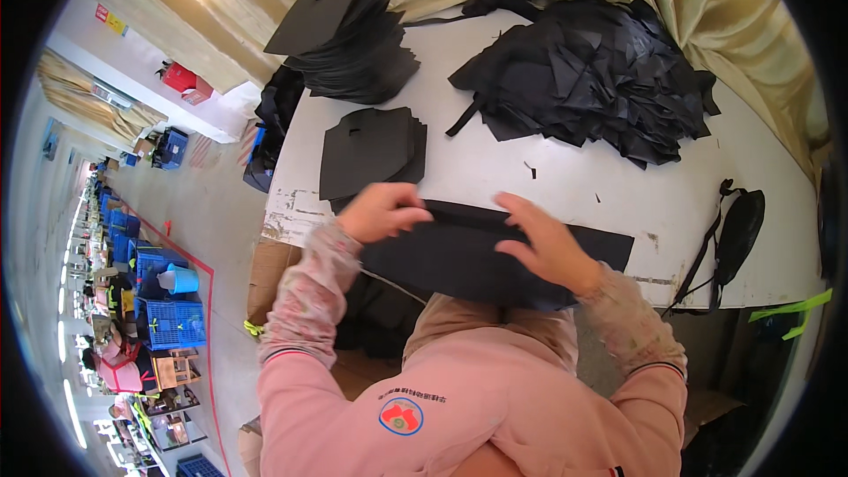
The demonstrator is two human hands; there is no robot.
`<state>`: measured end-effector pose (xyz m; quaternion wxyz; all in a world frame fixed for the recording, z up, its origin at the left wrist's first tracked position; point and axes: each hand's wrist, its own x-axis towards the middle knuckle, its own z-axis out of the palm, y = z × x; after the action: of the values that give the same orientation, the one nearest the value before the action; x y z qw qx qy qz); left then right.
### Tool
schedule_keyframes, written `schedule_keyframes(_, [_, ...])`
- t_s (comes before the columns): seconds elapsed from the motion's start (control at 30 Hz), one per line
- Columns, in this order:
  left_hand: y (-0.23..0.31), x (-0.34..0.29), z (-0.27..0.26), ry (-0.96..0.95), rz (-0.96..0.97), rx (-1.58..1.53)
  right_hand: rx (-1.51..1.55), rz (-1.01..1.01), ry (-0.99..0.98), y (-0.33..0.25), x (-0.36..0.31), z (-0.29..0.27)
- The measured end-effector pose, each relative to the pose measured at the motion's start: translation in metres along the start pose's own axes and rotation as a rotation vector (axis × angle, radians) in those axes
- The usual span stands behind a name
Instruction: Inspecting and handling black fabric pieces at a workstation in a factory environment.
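A dark black sheet of fabric or thin panel (459, 261) lies at the near edge of the white table, its front part hanging over my lap. Above its upper left edge is my left hand (382, 212), fingers bent, with a gap between thumb and forefinger and nothing seen in it. My right hand (552, 247) hovers over the sheet's right half, fingers spread and slightly blurred. Whether either hand touches the sheet is hard to tell. Just beyond my left hand sits a short stack of black cut panels (369, 152).
Farther left stands a taller stack of black panels (340, 40). A large heap of black pieces with straps (592, 79) covers the far right of the white table (468, 172). A small black pouch with a strap (740, 234) lies at right. Blue crates (172, 325) stand on the floor.
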<state>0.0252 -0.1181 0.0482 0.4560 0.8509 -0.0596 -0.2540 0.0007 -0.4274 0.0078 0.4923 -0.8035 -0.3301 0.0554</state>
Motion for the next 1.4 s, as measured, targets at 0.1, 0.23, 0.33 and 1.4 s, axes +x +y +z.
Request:
schedule_keyframes(0.1, [0.018,0.010,0.032,-0.083,0.156,-0.088,0.481,0.091,-0.086,0.001,0.038,0.039])
schedule_keyframes(0.23, [-0.037,0.040,-0.008,0.607,0.402,0.381,0.562,0.316,0.036,0.033,0.034,0.051])
schedule_keyframes(0.33, [-0.122,0.034,-0.040,0.809,0.184,1.022,0.535,0.326,0.011,0.028,0.027,0.047])
schedule_keyframes(1.4, [-0.015,-0.015,0.084,0.166,0.391,-0.317,0.644,0.103,0.257,0.053,0.024,0.038])
